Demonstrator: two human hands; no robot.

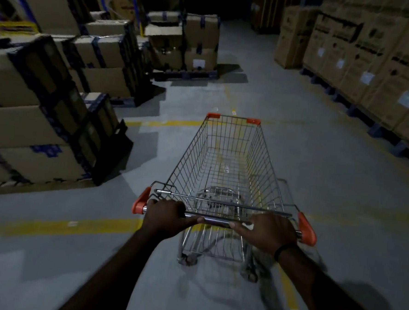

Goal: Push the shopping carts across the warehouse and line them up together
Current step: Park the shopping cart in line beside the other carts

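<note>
A wire shopping cart (224,161) with orange corner caps stands on the grey floor in front of me, its basket empty. Its metal handle bar (216,219) runs between two orange end pieces. My left hand (165,216) is closed around the bar near its left end. My right hand (267,231), with a dark band on the wrist, is closed around the bar near its right end. Only this one cart is in view.
Stacked cardboard boxes on pallets (33,111) line the left side, and more boxes (186,43) stand ahead on the left. Tall cartons on pallets (376,64) run along the right. Yellow floor lines (58,226) cross the aisle, which runs on into darkness ahead.
</note>
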